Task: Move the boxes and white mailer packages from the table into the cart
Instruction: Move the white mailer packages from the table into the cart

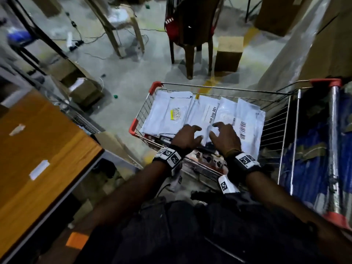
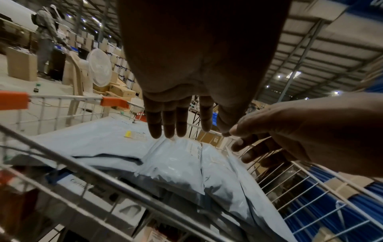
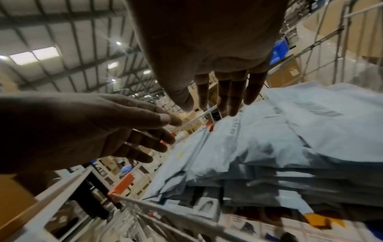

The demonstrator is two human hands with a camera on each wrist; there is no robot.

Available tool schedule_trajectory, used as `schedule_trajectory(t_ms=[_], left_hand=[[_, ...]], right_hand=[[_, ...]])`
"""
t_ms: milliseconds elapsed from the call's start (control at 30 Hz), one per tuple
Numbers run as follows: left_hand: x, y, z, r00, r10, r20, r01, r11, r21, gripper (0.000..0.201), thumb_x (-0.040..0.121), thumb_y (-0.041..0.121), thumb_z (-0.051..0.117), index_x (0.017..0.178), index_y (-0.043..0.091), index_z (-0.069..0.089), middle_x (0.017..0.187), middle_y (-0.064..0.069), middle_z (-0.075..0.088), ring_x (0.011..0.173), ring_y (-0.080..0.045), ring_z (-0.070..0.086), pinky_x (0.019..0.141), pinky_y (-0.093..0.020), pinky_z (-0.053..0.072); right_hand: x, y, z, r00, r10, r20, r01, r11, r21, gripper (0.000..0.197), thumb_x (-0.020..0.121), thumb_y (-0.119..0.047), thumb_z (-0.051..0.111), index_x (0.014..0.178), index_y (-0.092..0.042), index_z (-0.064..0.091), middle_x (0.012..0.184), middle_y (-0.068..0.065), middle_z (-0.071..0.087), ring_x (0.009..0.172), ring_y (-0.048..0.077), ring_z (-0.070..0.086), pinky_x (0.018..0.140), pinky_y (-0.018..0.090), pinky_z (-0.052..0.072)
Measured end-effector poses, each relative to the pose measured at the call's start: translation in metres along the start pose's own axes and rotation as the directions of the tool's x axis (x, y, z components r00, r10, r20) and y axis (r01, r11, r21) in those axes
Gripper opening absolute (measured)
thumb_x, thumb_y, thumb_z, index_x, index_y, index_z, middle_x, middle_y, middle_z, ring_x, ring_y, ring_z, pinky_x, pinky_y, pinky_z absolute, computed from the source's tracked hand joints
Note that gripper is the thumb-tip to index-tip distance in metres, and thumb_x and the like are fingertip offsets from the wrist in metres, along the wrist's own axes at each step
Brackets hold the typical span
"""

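- My left hand point(image 1: 187, 138) and right hand point(image 1: 224, 137) hover side by side over the near end of the cart point(image 1: 219, 88), fingers spread and loosely bent, holding nothing; the wrist views show them just above the white mailer packages point(image 1: 202, 113), apart from them.
- The mailers lie in a layer filling the cart, directly beneath and beyond my fingertips.
- I count about five mailers across the top; more are stacked under them, number unclear. Printed boxes point(image 3: 207, 208) show below the pile at the cart's near edge; I cannot count them.
- The wooden table point(image 1: 38, 149) stands left of the cart, with two small white slips on it.
- Beyond the cart: concrete floor, a brown chair point(image 1: 190, 39), a cardboard box point(image 1: 229, 54) standing upright.
- Right of the cart sits blue wrapped stock; warehouse roof overhead.
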State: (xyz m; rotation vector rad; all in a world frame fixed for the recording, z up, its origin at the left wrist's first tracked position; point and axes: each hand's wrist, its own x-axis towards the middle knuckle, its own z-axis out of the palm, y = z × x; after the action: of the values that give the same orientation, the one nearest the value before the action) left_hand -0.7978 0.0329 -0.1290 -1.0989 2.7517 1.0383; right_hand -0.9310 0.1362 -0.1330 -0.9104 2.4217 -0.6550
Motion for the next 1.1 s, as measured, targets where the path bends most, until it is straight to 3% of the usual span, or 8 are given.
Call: schedule_trajectory(t_ms=[267,333,433,567,733,867,967,1100], left_hand=[[-0.128,-0.027,-0.031,0.983,-0.053,-0.174,0.031,0.991,-0.127,0.027,0.085,0.031,0.064,0.108,0.018,0.07,0.101,-0.004,0.07,0.094,-0.018,0.063,0.08,-0.028,0.045],[-0.172,-0.037,-0.038,0.97,-0.086,-0.229,0.052,0.987,-0.151,0.02,0.085,0.024,0.067,0.105,0.02,0.069,0.097,-0.001,0.069,0.088,-0.014,0.061,0.074,-0.026,0.042],[-0.242,-0.062,-0.044,0.951,-0.143,-0.275,0.098,0.98,-0.173,0.021,0.09,0.031,0.066,0.11,0.023,0.067,0.094,0.001,0.063,0.082,-0.012,0.059,0.069,-0.026,0.04],[-0.332,-0.097,-0.048,0.902,-0.279,-0.331,0.201,0.947,-0.25,0.026,0.09,0.041,0.06,0.112,0.028,0.064,0.099,0.0,0.066,0.085,-0.014,0.064,0.076,-0.033,0.052],[-0.428,-0.131,-0.041,0.781,-0.444,-0.439,0.289,0.88,-0.377,0.023,0.085,0.038,0.059,0.105,0.029,0.065,0.102,0.006,0.069,0.093,-0.008,0.065,0.081,-0.037,0.053],[-0.494,-0.144,-0.043,0.673,-0.537,-0.508,0.304,0.828,-0.472,0.016,0.089,0.026,0.064,0.104,0.021,0.067,0.097,0.005,0.07,0.089,-0.009,0.065,0.076,-0.029,0.051],[-0.535,-0.158,-0.04,0.581,-0.629,-0.516,0.301,0.755,-0.582,0.015,0.09,0.023,0.065,0.104,0.029,0.064,0.091,0.014,0.064,0.088,-0.006,0.063,0.076,-0.024,0.049],[-0.577,-0.176,-0.038,0.494,-0.711,-0.501,0.319,0.683,-0.657,0.02,0.093,0.027,0.062,0.113,0.028,0.064,0.106,0.009,0.067,0.092,-0.005,0.063,0.078,-0.027,0.052]], right_hand=[[-0.085,-0.055,0.023,0.959,-0.265,0.102,0.266,0.964,0.004,0.024,0.085,-0.032,0.063,0.105,-0.023,0.07,0.102,0.011,0.068,0.098,0.028,0.064,0.082,0.034,0.049],[-0.113,-0.07,0.035,0.926,-0.348,0.146,0.348,0.937,0.027,0.022,0.083,-0.03,0.064,0.101,-0.021,0.071,0.099,0.008,0.07,0.093,0.026,0.066,0.082,0.034,0.05],[-0.159,-0.096,0.055,0.853,-0.469,0.227,0.471,0.881,0.049,0.019,0.085,-0.025,0.065,0.101,-0.02,0.073,0.096,0.0,0.071,0.087,0.018,0.065,0.078,0.026,0.047],[-0.218,-0.132,0.09,0.728,-0.599,0.333,0.606,0.79,0.096,0.014,0.087,-0.032,0.065,0.099,-0.027,0.07,0.09,-0.001,0.068,0.077,0.017,0.065,0.073,0.033,0.052],[-0.286,-0.176,0.132,0.509,-0.729,0.457,0.78,0.615,0.112,0.019,0.091,-0.033,0.062,0.107,-0.025,0.068,0.096,0.001,0.064,0.077,0.017,0.063,0.071,0.033,0.047],[-0.33,-0.205,0.158,0.364,-0.759,0.539,0.846,0.512,0.15,0.022,0.09,-0.03,0.063,0.109,-0.021,0.069,0.096,0.004,0.066,0.084,0.021,0.064,0.071,0.031,0.046],[-0.357,-0.228,0.179,0.241,-0.769,0.592,0.88,0.43,0.2,0.022,0.09,-0.031,0.063,0.109,-0.022,0.069,0.096,0.002,0.067,0.086,0.019,0.064,0.07,0.026,0.043],[-0.389,-0.261,0.204,0.117,-0.759,0.641,0.896,0.359,0.262,0.023,0.092,-0.034,0.061,0.112,-0.026,0.067,0.101,-0.001,0.068,0.092,0.015,0.064,0.075,0.029,0.049]])
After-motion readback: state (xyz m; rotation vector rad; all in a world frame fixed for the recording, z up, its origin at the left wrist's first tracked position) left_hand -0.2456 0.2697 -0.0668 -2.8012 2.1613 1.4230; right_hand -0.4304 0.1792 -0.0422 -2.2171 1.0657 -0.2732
